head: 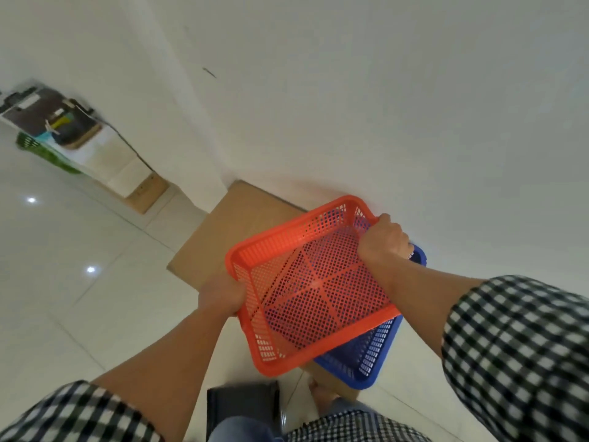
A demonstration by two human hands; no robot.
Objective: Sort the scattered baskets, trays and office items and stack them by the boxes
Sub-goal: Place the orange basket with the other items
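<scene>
An orange perforated basket hangs tilted over a blue perforated basket, which rests on a flat cardboard box against the white wall. My left hand grips the orange basket's left rim. My right hand grips its far right rim. The orange basket covers most of the blue one, so only the blue basket's right and near sides show.
A black box-like object stands on the tiled floor just below the baskets. Far left along the wall, more cardboard boxes, a green basket and a tray of office items are gathered.
</scene>
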